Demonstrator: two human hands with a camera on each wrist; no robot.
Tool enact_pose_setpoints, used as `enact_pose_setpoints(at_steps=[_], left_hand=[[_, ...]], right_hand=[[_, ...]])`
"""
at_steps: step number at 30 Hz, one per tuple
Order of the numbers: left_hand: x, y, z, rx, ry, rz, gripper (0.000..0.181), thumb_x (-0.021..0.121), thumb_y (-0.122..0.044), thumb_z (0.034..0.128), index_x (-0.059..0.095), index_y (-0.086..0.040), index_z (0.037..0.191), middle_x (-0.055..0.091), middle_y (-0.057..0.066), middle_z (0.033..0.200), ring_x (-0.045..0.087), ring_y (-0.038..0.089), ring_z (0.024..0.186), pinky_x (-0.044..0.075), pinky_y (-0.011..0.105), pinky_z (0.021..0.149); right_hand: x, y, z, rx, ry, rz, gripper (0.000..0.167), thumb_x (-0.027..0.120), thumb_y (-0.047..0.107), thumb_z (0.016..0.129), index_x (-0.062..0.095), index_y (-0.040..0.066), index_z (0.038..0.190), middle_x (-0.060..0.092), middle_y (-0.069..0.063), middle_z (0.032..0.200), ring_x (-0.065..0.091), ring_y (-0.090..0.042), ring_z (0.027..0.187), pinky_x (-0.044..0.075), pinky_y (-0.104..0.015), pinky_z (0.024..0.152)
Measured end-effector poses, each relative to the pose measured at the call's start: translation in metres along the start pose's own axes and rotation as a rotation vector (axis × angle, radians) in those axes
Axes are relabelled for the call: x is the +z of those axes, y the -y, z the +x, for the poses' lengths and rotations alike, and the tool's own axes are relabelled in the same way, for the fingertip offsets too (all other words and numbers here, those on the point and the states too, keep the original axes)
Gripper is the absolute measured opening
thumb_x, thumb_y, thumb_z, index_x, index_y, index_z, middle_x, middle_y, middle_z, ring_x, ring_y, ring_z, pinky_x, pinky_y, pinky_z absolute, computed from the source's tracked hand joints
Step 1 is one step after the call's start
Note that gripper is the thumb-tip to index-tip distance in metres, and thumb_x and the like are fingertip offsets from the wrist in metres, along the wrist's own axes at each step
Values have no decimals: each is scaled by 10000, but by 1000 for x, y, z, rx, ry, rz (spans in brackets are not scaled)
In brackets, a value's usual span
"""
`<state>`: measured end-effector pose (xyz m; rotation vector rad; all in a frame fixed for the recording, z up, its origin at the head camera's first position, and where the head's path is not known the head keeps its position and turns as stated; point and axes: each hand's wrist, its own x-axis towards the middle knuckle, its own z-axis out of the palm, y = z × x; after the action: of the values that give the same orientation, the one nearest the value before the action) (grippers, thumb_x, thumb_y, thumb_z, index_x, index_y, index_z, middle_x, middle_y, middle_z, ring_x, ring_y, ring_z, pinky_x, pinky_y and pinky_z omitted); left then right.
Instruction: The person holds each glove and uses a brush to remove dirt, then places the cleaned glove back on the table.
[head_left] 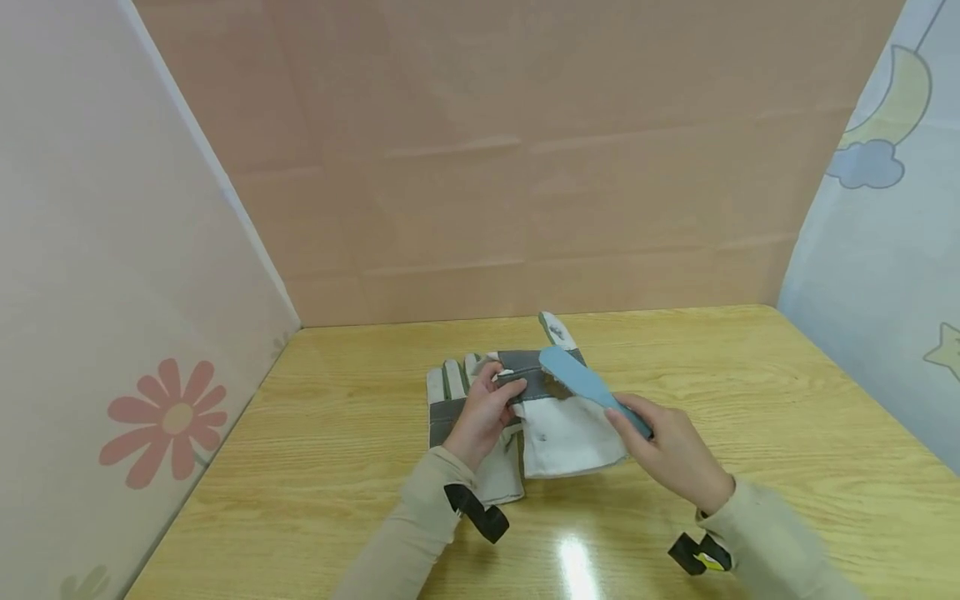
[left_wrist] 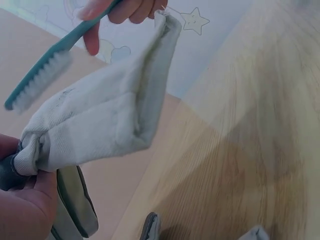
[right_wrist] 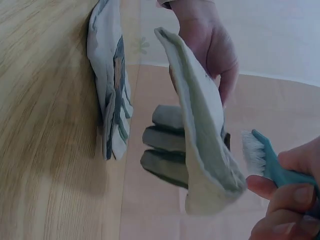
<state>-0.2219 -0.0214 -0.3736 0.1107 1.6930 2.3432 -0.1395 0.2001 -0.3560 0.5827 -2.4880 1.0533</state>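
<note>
Head view, left hand: my left hand (head_left: 486, 414) grips the raised glove (head_left: 573, 442) at its grey band, thumb laid over the cloth.
Head view, right hand: my right hand (head_left: 678, 454) has its fingers wrapped round the handle of the blue brush (head_left: 581, 379), whose head crosses the glove's grey band in this view.
Head view, gloves: the raised glove has its white cuff toward me and one finger pointing away; the second glove (head_left: 501, 482) lies on the wooden table (head_left: 300, 467), partly hidden behind my left hand.
Head view, stain: a brown patch (head_left: 555, 387) shows just beside the brush head.
Head view, surroundings: a brown sheet (head_left: 525, 192) stands behind the table, and a pink flower (head_left: 176, 419) marks the left wall.
Left wrist view, pinch: my left thumb and fingers hold the raised glove at lower left, cloth bunched there; the cuff gapes toward the right.
Left wrist view, brush: the white bristles (left_wrist: 42, 82) face the glove, near its cloth.
Right wrist view, bristles: a narrow gap parts their tips from the raised glove; my right fingers are curled on the handle.
Right wrist view, table: the second glove rests there.
</note>
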Motion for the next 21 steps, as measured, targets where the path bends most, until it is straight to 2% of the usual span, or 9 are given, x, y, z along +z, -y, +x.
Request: enact_pose_setpoints(at_steps=[5, 10, 16, 21], left_hand=[[1, 2, -1, -10, 14, 9, 238, 505, -21, 929, 314, -143, 857, 471, -48, 814, 508, 39, 685, 365, 185, 573], [-4, 2, 1, 2, -15, -17, 229, 515, -24, 923, 333, -153, 871, 479, -76, 797, 498, 30, 665, 379, 177, 577], [-6, 0, 4, 1, -39, -26, 226, 520, -19, 920, 341, -153, 886, 495, -75, 837, 526, 31, 710, 418, 178, 611], [-2, 1, 3, -7, -27, 12, 233, 526, -29, 918, 337, -153, 861, 481, -66, 782, 484, 36, 644, 356, 181, 561]], right_hand=[[6, 1, 1, 13, 37, -3, 231, 547, 113, 935, 631, 8, 1123, 365, 111, 543, 243, 59, 429, 310, -187, 397], [4, -3, -3, 43, 53, -18, 237, 545, 127, 939, 632, 24, 1133, 343, 112, 531, 215, 51, 425, 296, -185, 392], [-1, -5, -5, 27, 17, -36, 228, 554, 106, 931, 633, 10, 1122, 343, 121, 522, 214, 48, 418, 291, -186, 392], [0, 0, 1, 29, 10, -11, 230, 546, 113, 937, 630, 11, 1124, 358, 110, 532, 232, 50, 426, 299, -188, 396]])
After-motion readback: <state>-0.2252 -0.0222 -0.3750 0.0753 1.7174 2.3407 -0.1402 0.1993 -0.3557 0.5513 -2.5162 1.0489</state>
